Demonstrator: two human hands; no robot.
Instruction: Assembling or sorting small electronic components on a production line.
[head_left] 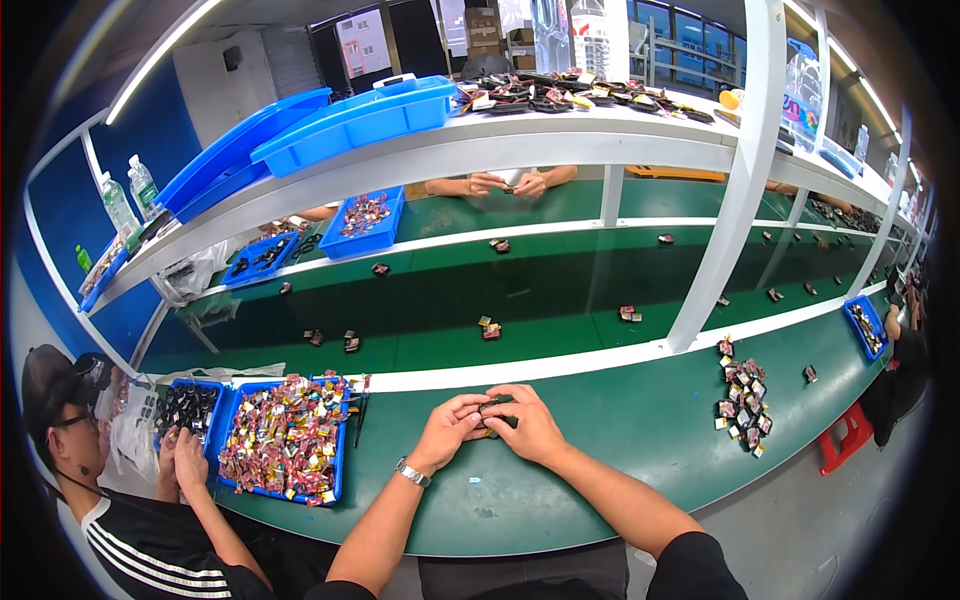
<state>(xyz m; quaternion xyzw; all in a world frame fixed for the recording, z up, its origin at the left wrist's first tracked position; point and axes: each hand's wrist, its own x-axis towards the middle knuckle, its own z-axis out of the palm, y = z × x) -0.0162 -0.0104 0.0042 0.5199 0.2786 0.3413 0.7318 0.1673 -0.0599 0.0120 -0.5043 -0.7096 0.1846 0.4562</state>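
Note:
Both my hands meet over the green bench just in front of me. My left hand (449, 430) and my right hand (528, 424) pinch a small dark part (493, 408) between their fingertips; most of it is hidden by the fingers. A watch sits on my left wrist. To the left lies a blue tray (337, 462) heaped with several small red, gold and black parts. A loose pile of the same parts (744, 394) lies on the bench to my right.
A green conveyor belt (560, 290) carries scattered small parts beyond a white rail. A person at lower left handles parts by a second blue tray (190, 407). Another person's hands (505, 184) work across the belt. Blue bins (350, 115) sit on the upper shelf; a red stool (846, 436) stands at right.

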